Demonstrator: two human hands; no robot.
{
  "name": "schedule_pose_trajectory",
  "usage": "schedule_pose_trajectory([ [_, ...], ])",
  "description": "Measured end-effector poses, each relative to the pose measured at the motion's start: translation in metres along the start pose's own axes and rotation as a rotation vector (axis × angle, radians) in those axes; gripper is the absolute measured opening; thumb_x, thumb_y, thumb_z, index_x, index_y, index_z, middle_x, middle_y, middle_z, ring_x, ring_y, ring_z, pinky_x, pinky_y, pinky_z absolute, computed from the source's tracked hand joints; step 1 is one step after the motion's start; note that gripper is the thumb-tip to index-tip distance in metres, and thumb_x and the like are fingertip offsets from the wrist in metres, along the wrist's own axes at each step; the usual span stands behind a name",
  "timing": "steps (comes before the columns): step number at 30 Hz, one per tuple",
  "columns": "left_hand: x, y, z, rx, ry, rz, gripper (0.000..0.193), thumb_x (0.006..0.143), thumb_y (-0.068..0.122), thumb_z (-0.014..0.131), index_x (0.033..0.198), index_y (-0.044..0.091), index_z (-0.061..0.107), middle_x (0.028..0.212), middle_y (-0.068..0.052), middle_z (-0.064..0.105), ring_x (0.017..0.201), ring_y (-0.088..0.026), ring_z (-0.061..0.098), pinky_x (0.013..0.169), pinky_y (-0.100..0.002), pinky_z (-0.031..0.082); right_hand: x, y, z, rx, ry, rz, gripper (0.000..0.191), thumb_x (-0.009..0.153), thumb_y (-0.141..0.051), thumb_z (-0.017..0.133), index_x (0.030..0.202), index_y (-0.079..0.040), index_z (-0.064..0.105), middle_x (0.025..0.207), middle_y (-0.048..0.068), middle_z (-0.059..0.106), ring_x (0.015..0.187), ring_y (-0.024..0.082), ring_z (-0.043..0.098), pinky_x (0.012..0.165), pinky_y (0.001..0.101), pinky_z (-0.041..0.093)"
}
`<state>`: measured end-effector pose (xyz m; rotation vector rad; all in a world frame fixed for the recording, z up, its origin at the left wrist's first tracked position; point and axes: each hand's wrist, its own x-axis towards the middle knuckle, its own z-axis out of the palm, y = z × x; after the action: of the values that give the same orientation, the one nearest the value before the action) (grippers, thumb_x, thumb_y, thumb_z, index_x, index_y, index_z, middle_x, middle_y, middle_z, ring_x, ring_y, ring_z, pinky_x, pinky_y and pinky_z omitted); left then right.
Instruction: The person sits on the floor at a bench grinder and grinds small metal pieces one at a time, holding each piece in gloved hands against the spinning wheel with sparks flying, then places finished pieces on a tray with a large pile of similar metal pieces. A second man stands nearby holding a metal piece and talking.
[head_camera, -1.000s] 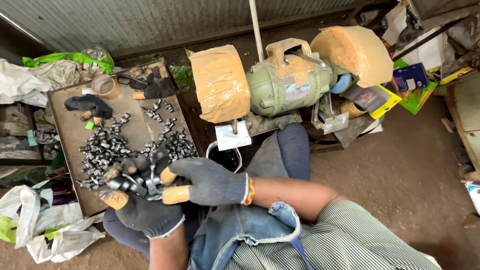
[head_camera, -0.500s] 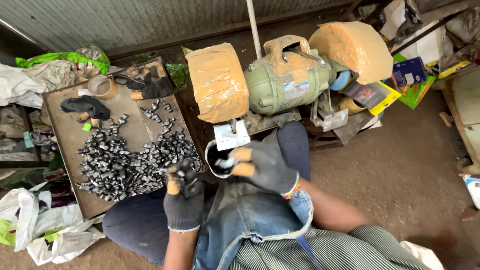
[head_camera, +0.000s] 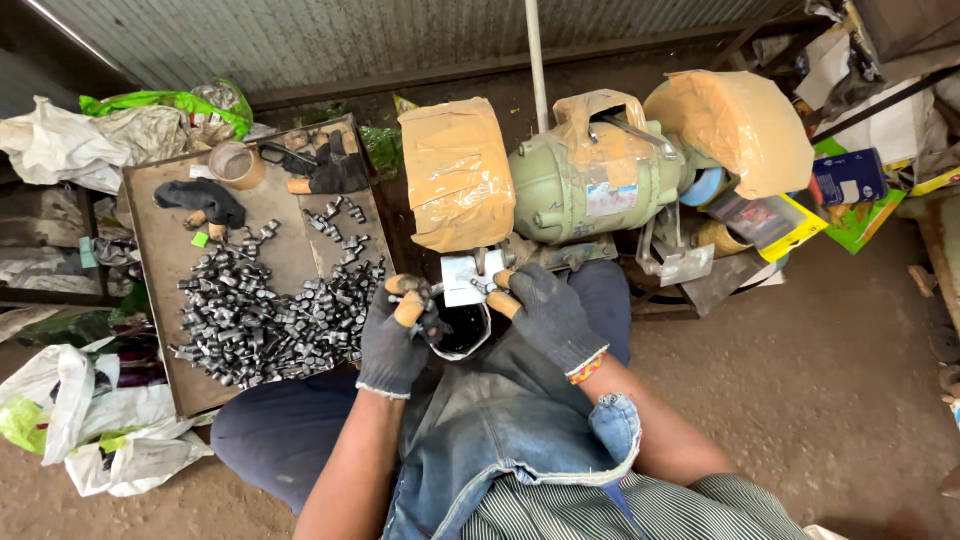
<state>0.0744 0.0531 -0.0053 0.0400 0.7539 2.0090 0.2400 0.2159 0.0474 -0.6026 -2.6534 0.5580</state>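
Observation:
My left hand (head_camera: 398, 338), in a dark glove with taped fingertips, grips a small grey metal part (head_camera: 428, 296) just below the grinder's left wheel cover (head_camera: 455, 172). My right hand (head_camera: 548, 312), gloved the same way, pinches another small metal part (head_camera: 482, 287) against the white rest plate (head_camera: 462, 276). The green bench grinder (head_camera: 590, 182) stands straight ahead, both wheel covers wrapped in tan tape. A dark bowl (head_camera: 462, 338) sits between my hands, under the plate.
To the left, a flat metal tray (head_camera: 165, 262) holds a heap of several small metal parts (head_camera: 270, 320), a tape roll (head_camera: 236, 165) and spare gloves (head_camera: 205, 200). Plastic bags (head_camera: 90, 420) lie at the left, boxes (head_camera: 845, 180) at the right. A metal wall is behind.
Both hands have left the heap of parts on the tray and moved right and up to the grinder's left wheel, each carrying a small part.

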Motion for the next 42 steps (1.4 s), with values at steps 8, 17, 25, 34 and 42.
schedule_pose_trajectory([
  [8,-0.014,0.016,0.015,-0.540,-0.046,0.176,0.035,0.097,0.030,0.067,0.128,0.014,0.062,0.107,0.003,0.064,0.095,-0.016,0.060,0.073,-0.030,0.051,0.006,-0.007,-0.006,0.048,-0.004,0.109,0.018,0.089,-0.028,0.071,0.103,-0.016,0.073,0.098,0.006,0.068,0.090,0.029,0.068,0.073,0.0422,0.055],
  [17,-0.028,0.056,0.000,-0.551,-0.203,0.201,0.032,0.103,0.036,0.059,0.119,0.009,0.064,0.110,-0.008,0.064,0.094,-0.020,0.059,0.070,-0.030,0.051,0.004,-0.004,-0.002,-0.087,-0.006,-0.136,0.019,0.086,-0.020,0.069,0.105,-0.016,0.073,0.103,0.003,0.066,0.100,0.025,0.064,0.079,0.0391,0.055],
  [25,-0.017,0.008,-0.009,-0.270,0.234,-0.080,0.032,0.090,0.011,0.062,0.122,0.014,0.065,0.104,-0.001,0.068,0.084,-0.015,0.064,0.064,-0.028,0.051,-0.003,0.004,-0.003,-0.160,0.008,-0.265,0.017,0.086,-0.018,0.063,0.099,-0.020,0.073,0.111,0.000,0.067,0.104,0.024,0.064,0.080,0.0385,0.055],
  [34,-0.004,0.013,0.026,1.464,0.089,0.251,0.032,0.076,0.031,0.085,0.095,0.007,0.077,0.086,-0.007,0.075,0.081,-0.024,0.072,0.073,-0.039,0.056,-0.002,0.007,-0.005,-0.096,-0.001,-0.191,0.013,0.089,-0.019,0.064,0.099,-0.017,0.072,0.109,-0.003,0.067,0.104,0.023,0.064,0.079,0.0380,0.055],
  [42,0.023,0.033,0.080,1.863,-0.018,0.197,0.043,0.079,0.048,0.081,0.104,0.013,0.078,0.097,-0.014,0.070,0.088,-0.035,0.069,0.074,-0.047,0.054,-0.001,0.004,-0.008,-0.157,0.017,-0.235,0.018,0.085,-0.018,0.064,0.100,-0.017,0.073,0.108,-0.001,0.065,0.100,0.023,0.063,0.076,0.0389,0.055],
])
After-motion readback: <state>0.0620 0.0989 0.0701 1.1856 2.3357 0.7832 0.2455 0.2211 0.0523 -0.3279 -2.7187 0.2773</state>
